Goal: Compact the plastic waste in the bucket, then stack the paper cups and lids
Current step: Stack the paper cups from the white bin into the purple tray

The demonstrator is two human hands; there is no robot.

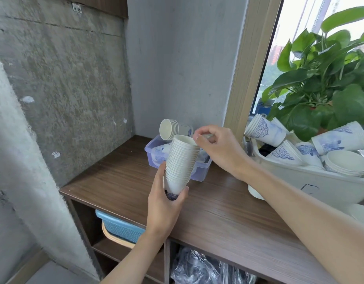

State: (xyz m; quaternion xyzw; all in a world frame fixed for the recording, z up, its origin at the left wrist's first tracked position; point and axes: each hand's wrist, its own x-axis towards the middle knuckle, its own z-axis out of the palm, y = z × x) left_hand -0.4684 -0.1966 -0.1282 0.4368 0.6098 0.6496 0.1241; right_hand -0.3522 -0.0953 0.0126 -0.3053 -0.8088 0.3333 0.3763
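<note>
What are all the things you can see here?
brown wooden counter: one, brown, centre
clear plastic box: one, bluish, on counter
tall stack of white paper cups: one, white, above counter
short stack of paper cups: one, white, lying on box
white plastic tub: one, white, right, holding cups
leafy green plant: one, green, by window
blue plastic basket: one, blue, shelf below
left hand: one, grips tall stack's base
right hand: one, fingers pinch top rim

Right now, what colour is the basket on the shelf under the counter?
The basket is light blue, best seen in the head view.
</note>
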